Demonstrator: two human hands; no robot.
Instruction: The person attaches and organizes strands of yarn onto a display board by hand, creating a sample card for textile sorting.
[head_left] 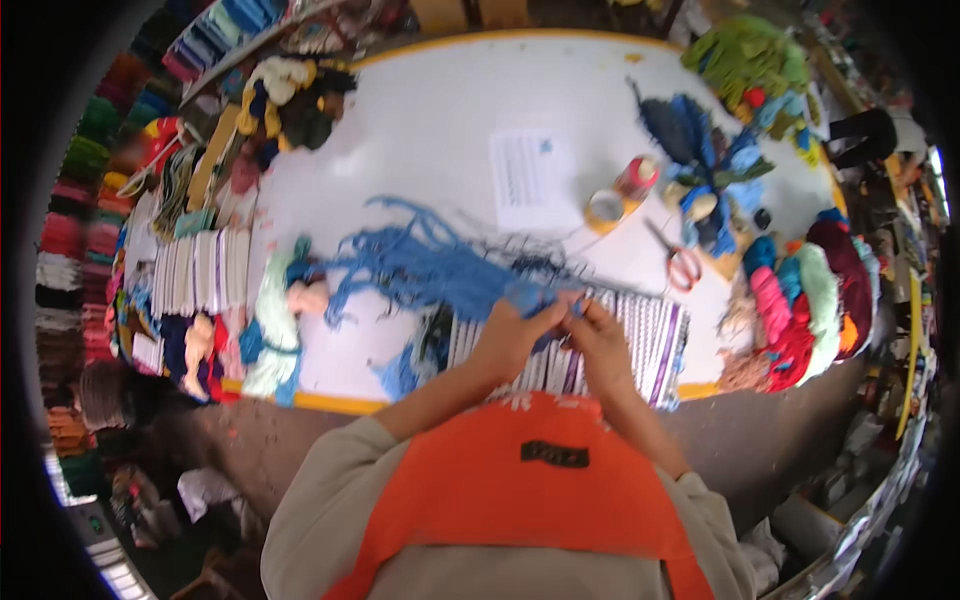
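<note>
A bundle of blue yarn strands (420,262) fans out to the left over the white table. My left hand (515,338) is closed around its gathered right end. Right beside it, my right hand (598,335) pinches at the tip of that end, its fingertips close to the left thumb. Whether a thin strand runs between the fingers is too small to tell. Under both hands lies a striped white, black and purple woven cloth (645,345). Dark loose threads (540,262) spread just beyond the hands.
Red-handled scissors (683,268), a tape roll (605,208) and a pink spool (638,178) lie to the right. A printed sheet (525,180) is at the middle. Colourful yarn skeins (820,300) crowd the right edge; folded striped cloths (205,272) sit left. A person (880,135) is at far right.
</note>
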